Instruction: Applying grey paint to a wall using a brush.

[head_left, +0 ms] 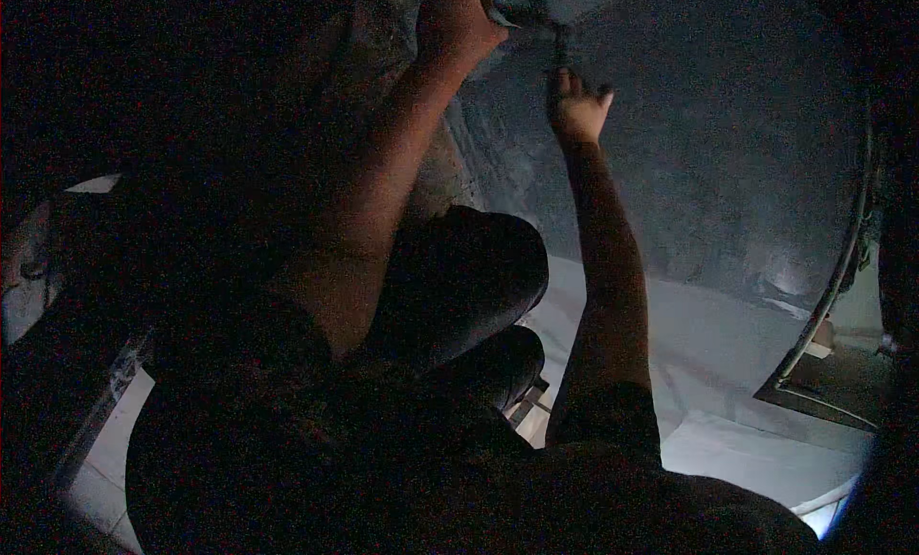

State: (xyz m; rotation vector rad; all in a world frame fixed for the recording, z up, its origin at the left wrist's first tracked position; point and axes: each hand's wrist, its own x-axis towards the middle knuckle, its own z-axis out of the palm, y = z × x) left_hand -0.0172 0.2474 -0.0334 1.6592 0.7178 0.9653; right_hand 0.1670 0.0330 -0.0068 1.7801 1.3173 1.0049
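In dim light at the top of the head view, my left hand (461, 24) is closed, and its fingers are mostly hidden. A pale, shiny, rounded object (509, 6) with a dark rim shows right beside its thumb; its kind cannot be made out. Lower and to the right, my right hand (580, 107) reaches up with thumb and fingers apart. A narrow dark piece (560, 48) hangs just above and beside those fingers, close to a large grey-blue surface (689, 153). Whether the fingers touch it is too dark to tell.
My bent knees (488, 258) in dark trousers are below the arms. A curved edge (842, 277) bounds the grey-blue surface at the right. Pale flooring (756, 450) shows at the lower right. A dark bar-like edge (105, 392) slants at the lower left.
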